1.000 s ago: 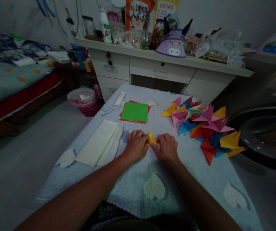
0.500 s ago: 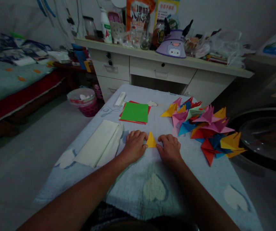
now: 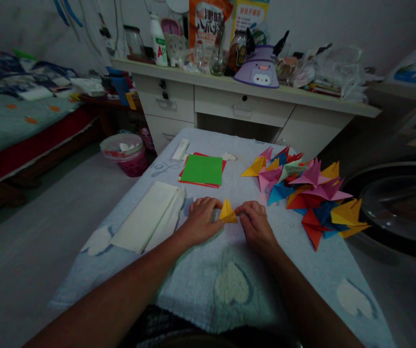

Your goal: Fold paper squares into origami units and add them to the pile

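Note:
A small piece of yellow folded paper (image 3: 227,213), pointed at the top, stands between my two hands on the cloth-covered table. My left hand (image 3: 204,220) grips its left side, with the thumb at the lower edge and the fingers near the upper left. At its right edge, the thumb and forefinger of my right hand (image 3: 256,222) are pinched together. Beyond the hands lies a stack of square paper (image 3: 202,170), a green sheet on top and red edges showing underneath. A pile of colourful folded paper pieces (image 3: 313,188) covers the right side of the table.
A folded pale cloth or sheet (image 3: 148,216) lies left of my left arm. Near the far left corner is a small white box (image 3: 181,150). Behind the table stands a white desk (image 3: 244,104) crowded with jars and bags. A pink bin (image 3: 131,162) is on the floor.
The yellow paper has gone from a flat triangle to a slightly opened, tilted shape with its folds showing. My right hand has closed in on its right edge.

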Motion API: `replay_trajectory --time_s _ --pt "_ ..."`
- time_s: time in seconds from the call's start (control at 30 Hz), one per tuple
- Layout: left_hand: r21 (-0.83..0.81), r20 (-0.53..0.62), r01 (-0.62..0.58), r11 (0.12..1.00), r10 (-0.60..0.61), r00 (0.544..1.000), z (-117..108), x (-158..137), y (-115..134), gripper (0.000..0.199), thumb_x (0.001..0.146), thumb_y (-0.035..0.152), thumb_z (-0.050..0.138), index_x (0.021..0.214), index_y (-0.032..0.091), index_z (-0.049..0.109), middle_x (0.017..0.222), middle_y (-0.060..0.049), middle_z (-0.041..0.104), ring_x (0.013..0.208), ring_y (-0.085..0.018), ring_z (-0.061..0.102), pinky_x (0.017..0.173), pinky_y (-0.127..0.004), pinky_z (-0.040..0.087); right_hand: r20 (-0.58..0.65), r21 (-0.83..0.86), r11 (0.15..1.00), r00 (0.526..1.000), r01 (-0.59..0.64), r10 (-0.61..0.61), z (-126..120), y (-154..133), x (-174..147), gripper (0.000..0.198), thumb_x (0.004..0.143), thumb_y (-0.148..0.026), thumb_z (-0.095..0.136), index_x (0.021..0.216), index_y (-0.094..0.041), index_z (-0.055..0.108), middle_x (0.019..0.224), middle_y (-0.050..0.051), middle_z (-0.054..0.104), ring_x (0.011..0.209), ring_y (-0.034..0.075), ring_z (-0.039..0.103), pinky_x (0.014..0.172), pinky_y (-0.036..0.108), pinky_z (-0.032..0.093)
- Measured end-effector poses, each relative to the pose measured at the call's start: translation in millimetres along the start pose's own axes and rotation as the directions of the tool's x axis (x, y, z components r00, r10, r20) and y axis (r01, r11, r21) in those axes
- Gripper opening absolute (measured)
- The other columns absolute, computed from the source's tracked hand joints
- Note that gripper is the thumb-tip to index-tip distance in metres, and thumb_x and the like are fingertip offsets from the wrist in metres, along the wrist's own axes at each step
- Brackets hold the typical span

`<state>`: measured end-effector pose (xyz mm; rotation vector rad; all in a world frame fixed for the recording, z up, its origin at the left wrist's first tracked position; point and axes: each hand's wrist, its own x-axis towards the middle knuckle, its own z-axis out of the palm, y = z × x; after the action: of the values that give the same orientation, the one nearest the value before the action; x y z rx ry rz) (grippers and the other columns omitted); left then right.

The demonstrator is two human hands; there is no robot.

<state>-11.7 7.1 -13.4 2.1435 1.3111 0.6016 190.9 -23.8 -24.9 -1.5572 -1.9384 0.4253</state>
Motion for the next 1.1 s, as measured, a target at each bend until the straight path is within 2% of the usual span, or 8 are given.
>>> replay_trajectory --time_s 0.1,0.2,0.3,0.4,0.53,0.7,0.97,1.1 --pt "-0.106 -0.031 0.003 0.994 -0.006 0.999 -2 2 -2 0.031 0.077 0.016 0.047 0.106 0.022 0.057 0.109 -0.003 0.062 0.107 -0.023 0.050 0.096 -0.042 0.036 0.008 0.045 0.999 1.000 -0.006 0.006 -1 -1 0 0.022 0.089 -0.022 0.044 0.090 -0.024 0.066 0.101 0.005 0.058 0.099 0.023 0.049 0.090 0.042 0.037" --pt "-0.156 -0.108 0.022 0.987 -0.039 0.993 0 3 -3 0.029 0.081 0.017 0.046 0.106 0.022 0.058 0.105 -0.003 0.064 0.106 -0.023 0.053 0.095 -0.040 0.038 0.039 0.059 0.998 0.999 -0.017 0.015 -3 -4 1 0.021 0.090 -0.026 0.046 0.088 -0.023 0.067 0.101 0.005 0.059 0.100 0.024 0.048 0.090 0.043 0.036" --pt "-0.106 -0.135 0.045 0.993 -0.059 0.989 3 5 0 0.029 0.079 0.026 0.059 0.108 0.021 0.059 0.103 -0.004 0.065 0.104 -0.024 0.054 0.094 -0.042 0.038 0.063 0.038 0.999 0.998 -0.031 0.028 -4 -6 1 0.022 0.091 -0.030 0.048 0.087 -0.024 0.069 0.102 0.006 0.059 0.101 0.024 0.048 0.091 0.044 0.035" --pt "-0.019 -0.098 0.044 0.999 -0.046 0.994 4 5 4 0.033 0.072 0.026 0.069 0.104 0.021 0.061 0.103 -0.004 0.064 0.104 -0.026 0.053 0.093 -0.042 0.038 0.077 0.004 0.999 0.996 -0.035 0.034 -4 -7 1 0.015 0.086 -0.029 0.055 0.085 -0.024 0.069 0.103 0.006 0.058 0.103 0.025 0.047 0.092 0.044 0.035" --pt "0.034 -0.073 0.032 0.999 -0.030 0.997 6 6 3 0.020 0.072 0.025 0.071 0.090 0.022 0.064 0.101 -0.003 0.063 0.104 -0.026 0.052 0.092 -0.041 0.037 0.069 -0.049 0.996 0.995 -0.071 0.075 -3 -6 1 0.007 0.076 -0.022 0.064 0.083 -0.021 0.065 0.102 0.006 0.058 0.102 0.026 0.048 0.090 0.043 0.036" --pt "0.027 -0.057 -0.022 0.999 0.023 0.998 6 5 3 0.008 0.073 0.023 0.071 0.080 0.022 0.067 0.099 -0.003 0.062 0.103 -0.024 0.051 0.091 -0.040 0.036 0.029 -0.091 0.991 0.995 -0.094 0.097 -2 -8 1 0.024 0.073 -0.020 0.067 0.097 -0.022 0.062 0.102 0.006 0.058 0.102 0.026 0.048 0.089 0.042 0.038" --pt "0.051 -0.074 -0.133 0.990 0.136 0.988 4 4 3 0.004 0.075 0.021 0.070 0.079 0.021 0.067 0.095 -0.002 0.063 0.099 -0.023 0.052 0.088 -0.039 0.038 0.036 -0.143 0.989 0.999 -0.032 0.037 4 -7 0 0.008 0.077 -0.019 0.066 0.084 -0.023 0.069 0.098 0.006 0.060 0.099 0.026 0.048 0.087 0.043 0.036" --pt "-0.048 -0.073 -0.196 0.979 0.192 0.979 9 6 2 0.012 0.076 0.021 0.070 0.088 0.020 0.068 0.096 -0.003 0.061 0.092 -0.020 0.056 0.082 -0.033 0.044 0.028 -0.151 0.989 1.000 -0.005 0.009 7 -3 1 0.005 0.079 -0.021 0.065 0.082 -0.024 0.068 0.095 0.005 0.061 0.096 0.025 0.048 0.084 0.042 0.036"
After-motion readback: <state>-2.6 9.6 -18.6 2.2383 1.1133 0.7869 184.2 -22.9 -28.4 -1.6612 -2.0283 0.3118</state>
